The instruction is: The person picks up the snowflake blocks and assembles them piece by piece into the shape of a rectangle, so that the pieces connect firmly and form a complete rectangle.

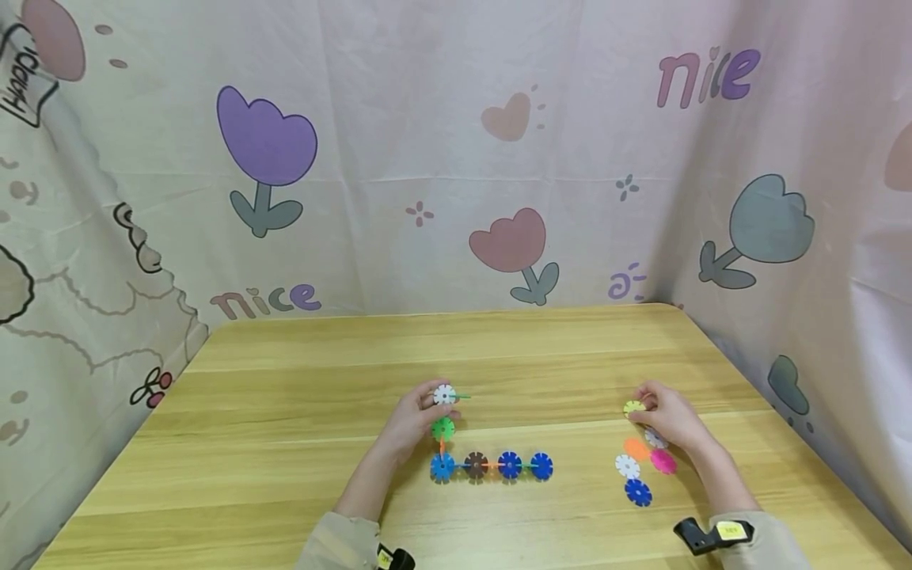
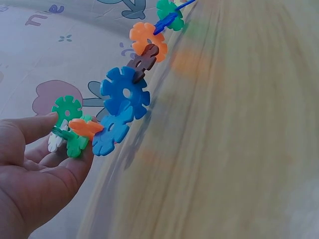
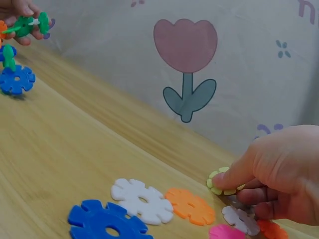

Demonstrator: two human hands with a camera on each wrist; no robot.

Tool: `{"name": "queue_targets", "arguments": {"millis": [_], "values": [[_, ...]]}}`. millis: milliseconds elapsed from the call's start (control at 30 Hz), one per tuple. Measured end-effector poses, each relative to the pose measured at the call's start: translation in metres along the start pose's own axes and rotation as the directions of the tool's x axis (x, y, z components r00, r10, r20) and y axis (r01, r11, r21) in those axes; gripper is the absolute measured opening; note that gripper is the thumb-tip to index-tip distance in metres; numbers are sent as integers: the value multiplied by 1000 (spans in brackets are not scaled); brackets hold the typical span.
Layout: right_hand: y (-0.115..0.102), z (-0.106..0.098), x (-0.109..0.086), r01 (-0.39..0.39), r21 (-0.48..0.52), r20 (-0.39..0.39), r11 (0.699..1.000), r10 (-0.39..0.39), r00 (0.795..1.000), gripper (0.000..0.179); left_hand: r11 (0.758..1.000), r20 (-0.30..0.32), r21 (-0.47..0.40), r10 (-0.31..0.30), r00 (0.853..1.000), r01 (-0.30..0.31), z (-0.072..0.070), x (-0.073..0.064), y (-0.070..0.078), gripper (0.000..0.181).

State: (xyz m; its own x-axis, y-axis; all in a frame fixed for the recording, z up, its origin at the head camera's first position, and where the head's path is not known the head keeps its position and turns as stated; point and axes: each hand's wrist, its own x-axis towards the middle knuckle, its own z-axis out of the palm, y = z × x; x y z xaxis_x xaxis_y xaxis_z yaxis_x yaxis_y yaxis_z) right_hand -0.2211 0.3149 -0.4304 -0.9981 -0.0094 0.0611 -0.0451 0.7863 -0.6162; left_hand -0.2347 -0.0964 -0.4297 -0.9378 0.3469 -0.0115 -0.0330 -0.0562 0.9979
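Observation:
My left hand (image 1: 415,421) grips the far end of an L-shaped chain of notched plastic snowflake discs, around a white disc (image 1: 445,393) with a green disc on edge beside it. Below come a green disc (image 1: 443,429) and an orange one on edge. A light blue disc (image 1: 442,467) forms the corner; a brown disc (image 1: 476,465) and two blue discs continue rightward, joined by discs on edge. Over at the right, my right hand (image 1: 670,418) pinches a yellow disc (image 3: 215,182) between thumb and fingers, close to the tabletop.
Loose discs lie near my right hand: orange (image 1: 636,450), pink (image 1: 663,461), blue (image 1: 638,492), white (image 1: 628,466) and another white one (image 1: 655,438) partly under the hand. The wooden table (image 1: 285,380) meets a printed curtain (image 1: 399,119) at the back and sides.

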Motion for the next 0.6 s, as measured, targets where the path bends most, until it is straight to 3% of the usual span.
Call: {"name": "queue_targets", "arguments": {"millis": [267,433,600], "values": [[-20,3,3,18,11,-3,1000,-18,1000,30,1000,2,5,3,1000,-3,0,0,2,48],[-38,10,9,51,121,39,991,-57,998,26,1000,-3,4,-1,1000,1,0,0,2,48],[-57,22,15,49,266,90,963,-75,993,25,1000,0,-2,-4,1000,4,0,0,1,47]]}}
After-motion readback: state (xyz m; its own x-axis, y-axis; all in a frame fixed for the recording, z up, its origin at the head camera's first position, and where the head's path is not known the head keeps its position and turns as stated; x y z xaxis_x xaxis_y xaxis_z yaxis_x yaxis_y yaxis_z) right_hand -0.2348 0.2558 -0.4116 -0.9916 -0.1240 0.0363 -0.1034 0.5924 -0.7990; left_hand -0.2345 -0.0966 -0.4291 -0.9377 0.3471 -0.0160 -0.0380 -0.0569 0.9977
